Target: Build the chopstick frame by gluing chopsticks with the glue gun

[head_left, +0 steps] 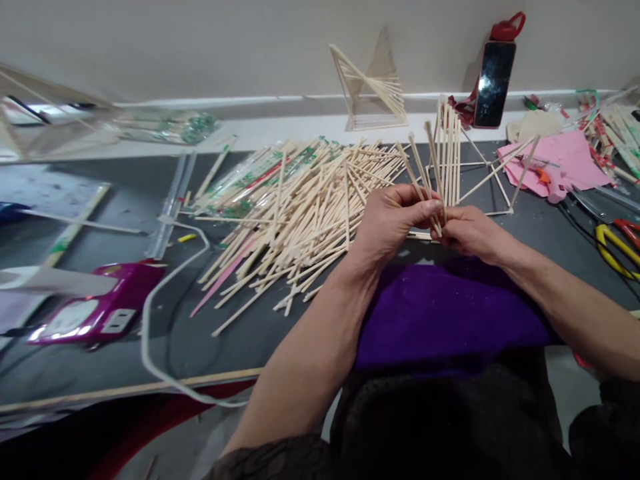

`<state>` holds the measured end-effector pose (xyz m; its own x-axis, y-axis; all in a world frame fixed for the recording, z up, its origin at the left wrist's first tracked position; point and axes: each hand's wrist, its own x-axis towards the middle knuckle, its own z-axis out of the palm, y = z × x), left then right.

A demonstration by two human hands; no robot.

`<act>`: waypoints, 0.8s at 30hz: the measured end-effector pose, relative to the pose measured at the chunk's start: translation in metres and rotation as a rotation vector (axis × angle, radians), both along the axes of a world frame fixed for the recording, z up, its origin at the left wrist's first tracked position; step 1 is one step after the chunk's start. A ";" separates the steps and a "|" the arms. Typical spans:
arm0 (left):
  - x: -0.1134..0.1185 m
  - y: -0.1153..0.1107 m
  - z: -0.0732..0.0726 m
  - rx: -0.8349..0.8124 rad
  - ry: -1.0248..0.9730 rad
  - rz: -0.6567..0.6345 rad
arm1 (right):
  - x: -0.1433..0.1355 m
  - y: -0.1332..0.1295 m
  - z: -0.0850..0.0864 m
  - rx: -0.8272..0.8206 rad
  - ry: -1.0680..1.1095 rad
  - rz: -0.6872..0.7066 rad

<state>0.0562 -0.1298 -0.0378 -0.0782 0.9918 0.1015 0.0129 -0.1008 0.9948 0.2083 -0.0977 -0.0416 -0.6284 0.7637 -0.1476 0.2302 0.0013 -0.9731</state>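
Looking down through the head view, we find the held sticks (434, 160), a few slim pale lengths, between our two hands above the near part of the tabletop (240, 347). Their upper ends fan apart and lean to the left, while their lower ends draw together at the grip. The fingers of our left hand (387, 220) are closed on them, thumb pressed across the front; those of our right hand (467, 230) pinch just beside, at the lower ends. How hard either hand squeezes we cannot tell, and the fingers hide the exact count.

Beyond the hands stands a row of upright sticks (453, 160), joined to a stick frame (493, 163) that spreads toward the right. The loose pile (300, 220) lies to the left of our left hand, and a purple cloth (450, 313) lies below both wrists.

We judge the held sticks to be very light, stiff along their length and dry enough not to slip, yet thin enough to snap if bent sideways. A gentle pinch low down, where they converge, looks best to us; gripping the splayed tips would probably lever them apart and strain any joint hidden under the fingers.
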 end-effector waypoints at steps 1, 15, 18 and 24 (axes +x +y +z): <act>-0.001 0.000 0.001 -0.010 -0.013 -0.008 | 0.000 0.000 0.000 0.013 0.007 0.018; -0.012 0.005 0.007 -0.178 -0.297 -0.093 | 0.005 -0.005 0.003 -0.230 0.281 0.206; -0.009 0.003 0.008 -0.178 -0.315 -0.092 | 0.006 -0.006 0.004 -0.278 0.320 0.222; -0.007 0.001 0.010 -0.118 -0.334 -0.060 | 0.005 -0.009 0.006 -0.411 0.380 0.208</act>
